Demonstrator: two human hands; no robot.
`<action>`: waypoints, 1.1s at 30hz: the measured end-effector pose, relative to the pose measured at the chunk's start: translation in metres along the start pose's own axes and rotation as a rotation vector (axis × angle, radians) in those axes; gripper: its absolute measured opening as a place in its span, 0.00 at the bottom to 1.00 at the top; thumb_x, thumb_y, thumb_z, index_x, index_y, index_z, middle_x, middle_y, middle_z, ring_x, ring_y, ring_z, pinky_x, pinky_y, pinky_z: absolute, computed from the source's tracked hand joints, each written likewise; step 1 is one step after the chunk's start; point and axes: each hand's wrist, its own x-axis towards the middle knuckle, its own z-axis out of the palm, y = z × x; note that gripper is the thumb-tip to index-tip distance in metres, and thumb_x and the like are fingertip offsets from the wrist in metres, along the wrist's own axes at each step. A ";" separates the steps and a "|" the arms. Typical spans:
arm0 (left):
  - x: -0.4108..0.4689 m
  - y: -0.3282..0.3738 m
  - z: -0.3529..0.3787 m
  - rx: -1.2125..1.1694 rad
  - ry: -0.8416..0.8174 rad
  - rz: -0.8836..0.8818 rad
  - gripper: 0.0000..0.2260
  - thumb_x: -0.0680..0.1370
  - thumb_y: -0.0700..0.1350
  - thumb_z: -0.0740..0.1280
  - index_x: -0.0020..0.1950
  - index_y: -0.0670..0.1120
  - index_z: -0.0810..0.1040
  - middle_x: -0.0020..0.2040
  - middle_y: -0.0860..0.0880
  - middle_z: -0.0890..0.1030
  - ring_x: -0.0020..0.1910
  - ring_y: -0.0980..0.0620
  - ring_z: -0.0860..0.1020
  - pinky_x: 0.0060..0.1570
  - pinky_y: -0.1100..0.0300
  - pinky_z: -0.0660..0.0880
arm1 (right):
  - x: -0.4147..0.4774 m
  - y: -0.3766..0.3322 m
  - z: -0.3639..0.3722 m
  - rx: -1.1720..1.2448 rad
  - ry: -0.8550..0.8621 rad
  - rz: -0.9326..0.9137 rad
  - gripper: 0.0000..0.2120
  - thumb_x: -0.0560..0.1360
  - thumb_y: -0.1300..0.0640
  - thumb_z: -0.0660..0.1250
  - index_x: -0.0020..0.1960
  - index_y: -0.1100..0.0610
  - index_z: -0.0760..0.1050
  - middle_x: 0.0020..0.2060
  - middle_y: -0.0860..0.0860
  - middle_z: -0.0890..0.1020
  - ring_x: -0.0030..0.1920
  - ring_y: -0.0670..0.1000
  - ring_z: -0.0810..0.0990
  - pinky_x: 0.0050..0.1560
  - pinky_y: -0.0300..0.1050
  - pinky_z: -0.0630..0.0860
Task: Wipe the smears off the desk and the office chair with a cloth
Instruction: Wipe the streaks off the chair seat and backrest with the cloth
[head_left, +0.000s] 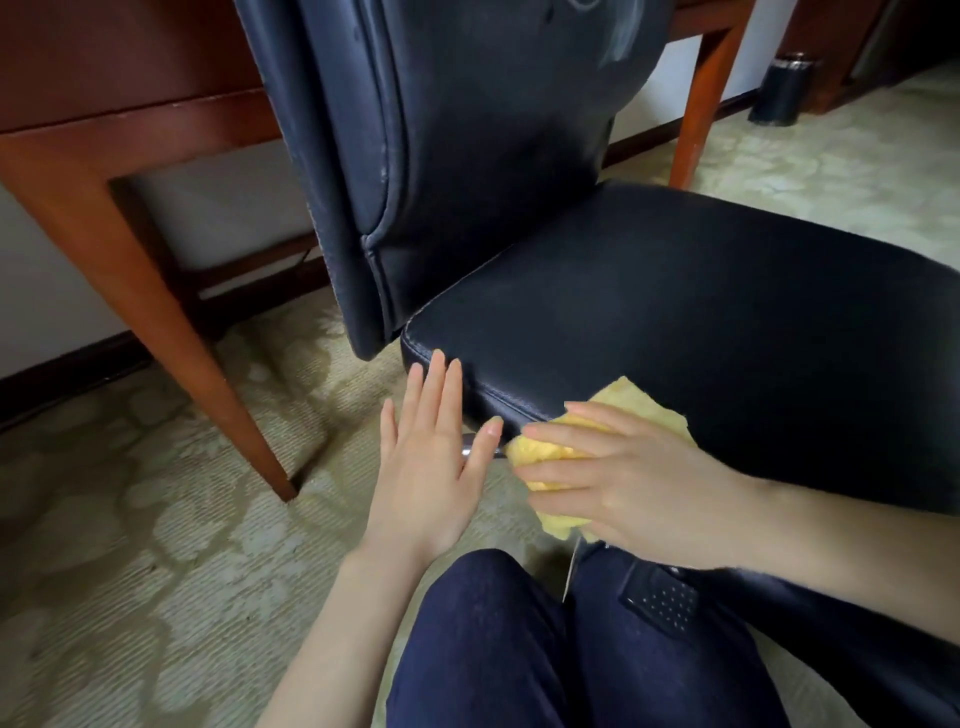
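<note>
The yellow cloth sits bunched against the near seat edge of the office chair, with part of it hanging below the rim. Our right hand lies spread over it, fingers nearly straight, pressing rather than clutching. Our left hand is flat and open just beside it and holds nothing; we cannot tell whether its fingertips touch the seat corner. Pale smears show high on the backrest. The desk stands to the left on the carpet. With so loose a press the cloth may slip off the rounded edge. The chair may also swivel away from the push, since nothing firmly steadies it.
</note>
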 end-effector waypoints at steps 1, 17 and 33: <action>0.002 0.004 0.001 0.024 -0.014 0.019 0.33 0.76 0.64 0.43 0.78 0.51 0.44 0.76 0.59 0.39 0.75 0.61 0.35 0.72 0.57 0.34 | -0.008 0.000 -0.002 0.042 0.030 0.035 0.14 0.69 0.51 0.72 0.54 0.44 0.80 0.60 0.42 0.79 0.67 0.52 0.72 0.68 0.55 0.68; 0.063 0.067 0.015 0.326 -0.135 0.060 0.29 0.80 0.61 0.46 0.78 0.49 0.50 0.79 0.54 0.44 0.76 0.58 0.38 0.72 0.52 0.33 | -0.094 0.093 0.018 0.647 -0.085 0.600 0.15 0.78 0.40 0.48 0.61 0.23 0.52 0.66 0.22 0.51 0.69 0.26 0.40 0.71 0.32 0.37; 0.114 0.130 0.012 0.677 -0.628 -0.004 0.30 0.81 0.62 0.49 0.73 0.42 0.64 0.74 0.45 0.64 0.73 0.47 0.63 0.73 0.49 0.49 | -0.093 0.155 0.016 0.776 -0.054 1.012 0.10 0.80 0.45 0.57 0.56 0.33 0.73 0.51 0.36 0.78 0.50 0.41 0.77 0.51 0.39 0.69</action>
